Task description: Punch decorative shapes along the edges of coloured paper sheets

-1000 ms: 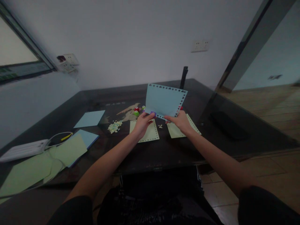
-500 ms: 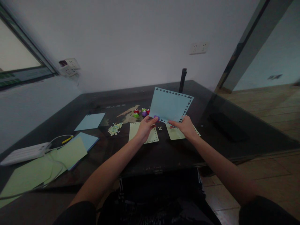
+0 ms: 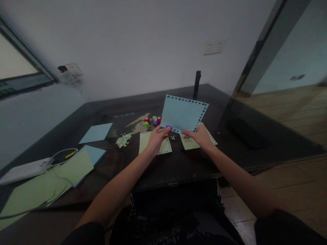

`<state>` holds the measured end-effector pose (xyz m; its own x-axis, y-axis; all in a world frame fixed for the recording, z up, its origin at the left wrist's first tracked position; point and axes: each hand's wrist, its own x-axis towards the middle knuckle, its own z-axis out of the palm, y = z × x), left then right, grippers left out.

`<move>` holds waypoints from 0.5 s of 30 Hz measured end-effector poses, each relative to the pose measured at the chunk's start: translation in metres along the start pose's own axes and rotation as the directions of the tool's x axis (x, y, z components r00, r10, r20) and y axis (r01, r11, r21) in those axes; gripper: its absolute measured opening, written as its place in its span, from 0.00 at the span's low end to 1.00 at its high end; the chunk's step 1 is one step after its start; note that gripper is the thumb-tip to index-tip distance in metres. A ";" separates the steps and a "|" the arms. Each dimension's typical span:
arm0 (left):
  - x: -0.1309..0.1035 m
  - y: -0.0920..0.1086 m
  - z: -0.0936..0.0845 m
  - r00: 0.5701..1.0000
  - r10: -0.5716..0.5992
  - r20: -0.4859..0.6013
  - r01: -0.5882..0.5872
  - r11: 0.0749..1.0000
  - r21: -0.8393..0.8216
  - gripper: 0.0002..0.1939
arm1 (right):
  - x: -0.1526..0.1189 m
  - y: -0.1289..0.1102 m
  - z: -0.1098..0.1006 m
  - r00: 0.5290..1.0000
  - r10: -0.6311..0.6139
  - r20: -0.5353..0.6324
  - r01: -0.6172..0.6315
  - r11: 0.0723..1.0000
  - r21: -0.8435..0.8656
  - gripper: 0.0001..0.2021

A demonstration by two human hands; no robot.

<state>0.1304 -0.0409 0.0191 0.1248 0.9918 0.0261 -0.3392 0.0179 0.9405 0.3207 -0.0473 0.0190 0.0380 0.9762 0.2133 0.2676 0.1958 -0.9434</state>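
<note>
Currently LH (image 3: 156, 139) has purple punch (image 3: 168, 128), RH (image 3: 201, 136) blue sheet (image 3: 184, 113); top edge free.

a dark table (image 3: 184, 166) stands by a dim, pale wall (image 3: 140, 51).

Dark tabletop (image 3: 189, 166), from where I stand. Left: a white power strip (image 3: 24, 171), overlapping pale green and blue sheets (image 3: 76, 166), and a separate blue sheet (image 3: 96, 132) behind them. Centre: a heap of tiny pale cut-outs (image 3: 123, 140), small round red, green and purple pieces (image 3: 155, 122), and two pale sheets with perforated edges (image 3: 187, 144), loose cut-outs (image 3: 173, 137) between them. Right: a dark, flat object (image 3: 246, 132).
</note>
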 end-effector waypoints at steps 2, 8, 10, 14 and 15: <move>0.000 0.000 0.000 1.000 -0.001 0.002 0.001 1.000 0.001 0.13 | 0.000 0.000 0.000 1.000 0.006 0.003 -0.006 1.000 0.022 0.11; 0.000 -0.001 -0.001 1.000 -0.015 -0.001 0.015 1.000 -0.015 0.13 | -0.001 0.001 0.002 1.000 0.018 -0.004 -0.018 0.998 0.056 0.12; 0.000 -0.001 -0.001 1.000 -0.024 0.000 0.024 1.000 -0.020 0.12 | -0.001 0.001 0.002 1.000 0.017 0.005 -0.018 0.998 0.062 0.12; 0.001 0.000 0.000 0.999 -0.040 -0.001 0.040 0.999 -0.029 0.12 | -0.002 0.000 0.001 1.000 0.007 0.019 -0.008 0.998 0.056 0.10; 0.001 0.000 0.000 0.999 -0.039 -0.002 0.039 0.999 -0.030 0.12 | -0.002 0.000 0.001 1.000 0.007 0.019 -0.008 0.999 0.045 0.10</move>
<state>0.1303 -0.0401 0.0189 0.1357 0.9907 -0.0115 -0.3618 0.0603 0.9303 0.3195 -0.0493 0.0186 0.0215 0.9791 0.2022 0.2235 0.1924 -0.9555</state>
